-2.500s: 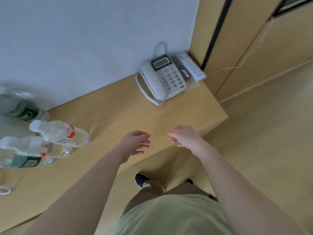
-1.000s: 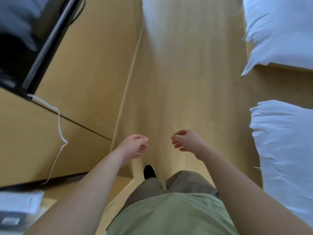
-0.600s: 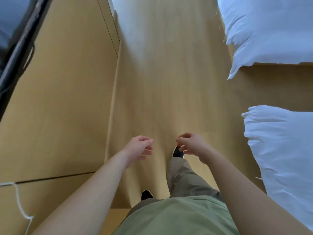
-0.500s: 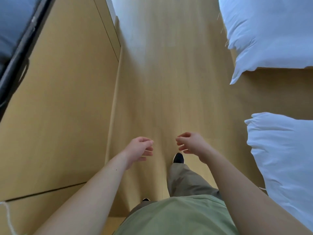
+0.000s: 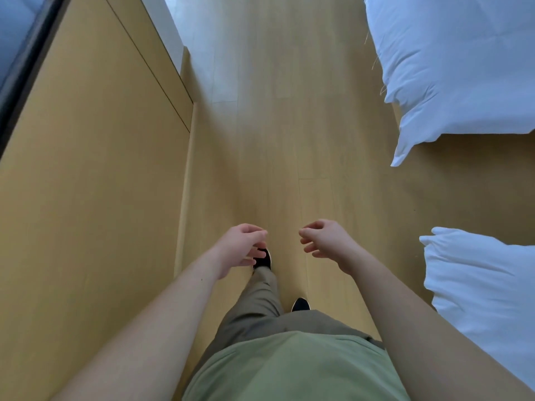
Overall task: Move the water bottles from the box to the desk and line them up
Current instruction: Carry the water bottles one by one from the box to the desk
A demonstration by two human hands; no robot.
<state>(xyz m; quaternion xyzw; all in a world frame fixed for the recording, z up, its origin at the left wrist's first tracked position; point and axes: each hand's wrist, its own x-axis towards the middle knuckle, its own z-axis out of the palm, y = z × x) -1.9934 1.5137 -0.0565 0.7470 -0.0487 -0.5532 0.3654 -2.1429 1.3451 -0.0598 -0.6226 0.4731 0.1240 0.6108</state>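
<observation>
No water bottle, box or desk top shows in the head view. My left hand (image 5: 241, 247) hangs in front of me over the floor, fingers loosely curled, holding nothing. My right hand (image 5: 325, 241) is level with it a little to the right, also loosely curled and empty. Below the hands I see my legs and both dark shoes on the wooden floor.
A wooden cabinet front (image 5: 95, 175) runs along the left side. Two beds with white duvets (image 5: 451, 68) (image 5: 486, 287) stand on the right with a gap between them. A strip of wooden floor (image 5: 278, 140) leads ahead between cabinet and beds.
I turned away from the desk with the bottles and phone and walk along the floor between cabinet and beds. Both hands stay empty in front of me.
</observation>
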